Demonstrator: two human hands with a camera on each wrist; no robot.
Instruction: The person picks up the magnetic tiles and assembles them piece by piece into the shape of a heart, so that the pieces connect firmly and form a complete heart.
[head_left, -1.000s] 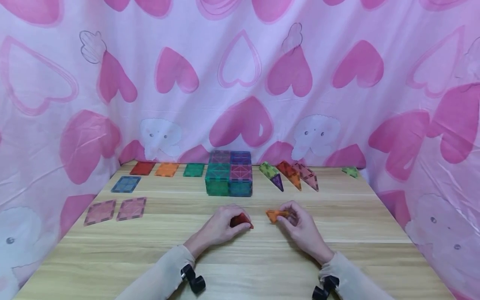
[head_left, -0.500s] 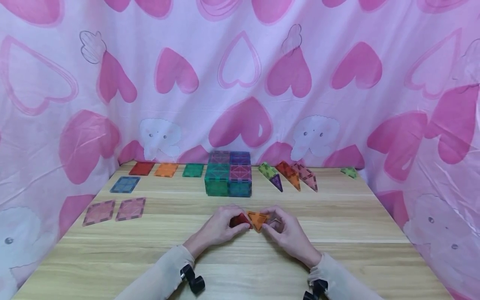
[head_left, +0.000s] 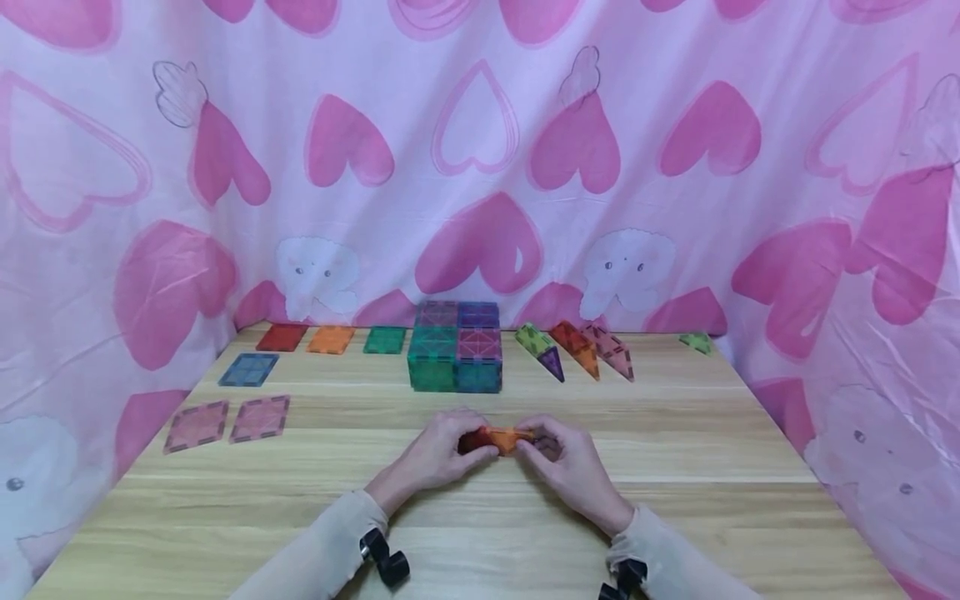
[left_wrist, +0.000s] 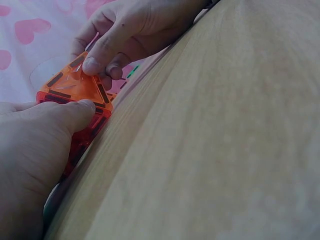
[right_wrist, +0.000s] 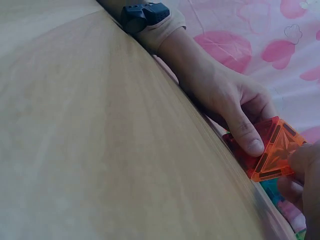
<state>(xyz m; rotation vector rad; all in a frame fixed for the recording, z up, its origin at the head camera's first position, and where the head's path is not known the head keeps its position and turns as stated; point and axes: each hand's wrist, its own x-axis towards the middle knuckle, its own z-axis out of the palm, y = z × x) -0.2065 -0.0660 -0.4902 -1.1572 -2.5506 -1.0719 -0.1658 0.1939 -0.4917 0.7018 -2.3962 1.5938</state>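
Note:
At the middle of the table my left hand (head_left: 431, 452) pinches a red triangular magnetic tile (right_wrist: 265, 129) between thumb and fingers. Opposite it, my right hand (head_left: 573, 467) pinches an orange triangular magnetic tile (head_left: 504, 442) by its outer corner. Both wrist views show the two tiles edge to edge and touching, standing tilted close to the tabletop. The left thumb covers part of the red tile, and the right fingertips hide a corner of the orange tile (left_wrist: 75, 85). Whether the tiles rest on the table cannot be made out.
Behind the hands stands a block of joined magnetic tiles (head_left: 455, 367). Several square tiles lie flat at left, including a blue square (head_left: 249, 369) and a pink square (head_left: 260, 418). Triangle tiles (head_left: 576, 348) lie at back right, with a small green tile (head_left: 696, 342) further right.
My right hand has moved left with the orange tile, bringing it against the red tile, and has then tilted it. The left hand has stayed nearly still.

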